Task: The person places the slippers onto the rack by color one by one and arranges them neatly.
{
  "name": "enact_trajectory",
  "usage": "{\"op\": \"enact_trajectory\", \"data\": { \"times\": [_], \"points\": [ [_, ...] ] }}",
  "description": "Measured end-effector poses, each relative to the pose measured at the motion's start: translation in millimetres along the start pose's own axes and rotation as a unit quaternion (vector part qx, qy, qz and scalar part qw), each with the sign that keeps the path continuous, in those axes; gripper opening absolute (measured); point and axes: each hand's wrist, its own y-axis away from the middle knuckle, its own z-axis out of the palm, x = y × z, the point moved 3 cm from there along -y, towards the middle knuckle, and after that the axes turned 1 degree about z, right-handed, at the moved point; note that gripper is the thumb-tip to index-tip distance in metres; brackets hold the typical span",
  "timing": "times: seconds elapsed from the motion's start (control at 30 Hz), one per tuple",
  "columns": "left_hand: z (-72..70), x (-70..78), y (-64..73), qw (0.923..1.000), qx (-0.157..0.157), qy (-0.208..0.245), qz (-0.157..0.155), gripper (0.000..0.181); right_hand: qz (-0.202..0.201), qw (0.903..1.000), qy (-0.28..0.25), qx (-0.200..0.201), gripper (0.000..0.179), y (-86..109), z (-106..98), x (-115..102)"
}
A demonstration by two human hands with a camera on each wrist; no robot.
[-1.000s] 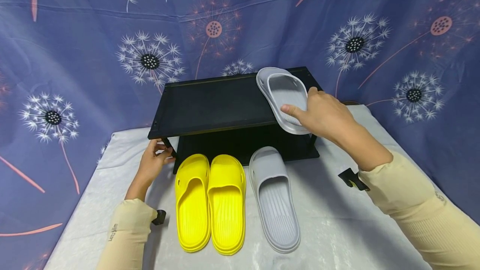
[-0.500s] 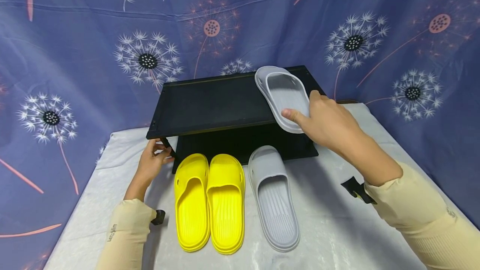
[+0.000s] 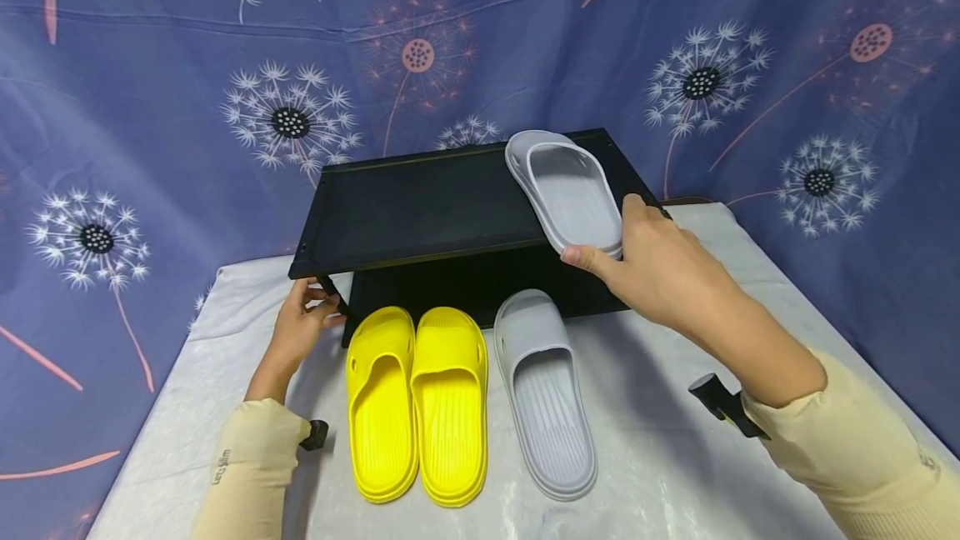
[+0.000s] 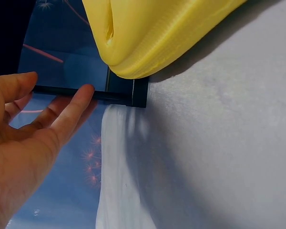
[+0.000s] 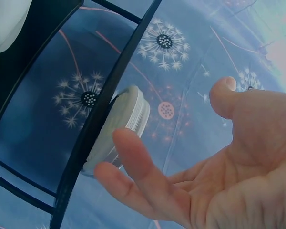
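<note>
A grey slipper [image 3: 577,198] lies on the right end of the top shelf of a black two-tier shoe rack [image 3: 412,211], its toe toward the back. Beside its heel is my right hand [image 3: 663,261], thumb at the heel edge and fingers along the right side. The right wrist view shows this hand [image 5: 200,176] spread, the fingertips close to the slipper's sole [image 5: 126,112]. With fingers and thumb around it, my left hand [image 3: 296,330] holds the rack's left upright. In the left wrist view the thumb and fingers straddle a thin black bar [image 4: 117,98].
Two yellow slippers [image 3: 382,415] stand side by side before the rack, toes at its lower shelf. To their right lies a second grey slipper [image 3: 547,398]. A pale cloth [image 3: 637,457] covers the table, and a blue dandelion-print curtain [image 3: 525,32] hangs behind.
My right hand has loosened from the grey slipper and slid toward me and right, off its heel. The slipper stays on the shelf. My left hand keeps its hold on the rack.
</note>
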Motion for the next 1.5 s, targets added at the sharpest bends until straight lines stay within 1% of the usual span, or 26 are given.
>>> {"op": "enact_trajectory", "data": {
  "times": [0.07, 0.27, 0.57, 0.8, 1.03, 1.3, 1.5],
  "points": [
    [0.3, 0.3, 0.2, 1.0000, 0.000, 0.002, 0.002, 0.045, -0.003, 1.0000, 0.000, 0.001, 0.112, 3.0, 1.2, 0.6],
    [0.9, 1.1, 1.4, 1.0000, -0.001, 0.006, 0.002, 0.044, -0.008, 0.9999, -0.001, -0.006, 0.124, 9.8, 5.7, 2.4],
    [1.0, 0.1, 0.5, 1.0000, -0.003, 0.003, -0.002, 0.044, 0.006, 0.9997, -0.009, -0.021, 0.132, 21.7, 12.2, 4.6],
    [1.3, 0.5, -0.6, 1.0000, 0.001, 0.003, 0.002, 0.044, 0.006, 0.9998, -0.011, -0.016, 0.129, 30.3, 17.5, 6.7],
    [1.1, 1.6, 0.8, 1.0000, 0.002, 0.000, -0.003, 0.045, 0.004, 0.9993, -0.019, -0.030, 0.133, 38.6, 27.7, 11.0],
    [1.1, 1.6, 2.2, 1.0000, 0.003, -0.002, -0.006, 0.044, 0.005, 0.9996, -0.022, -0.016, 0.125, 45.5, 40.8, 14.7],
    [1.4, 1.1, 1.6, 1.0000, 0.005, 0.002, -0.003, 0.043, 0.010, 0.9994, -0.028, -0.020, 0.121, 49.1, 49.4, 17.4]
  ]
}}
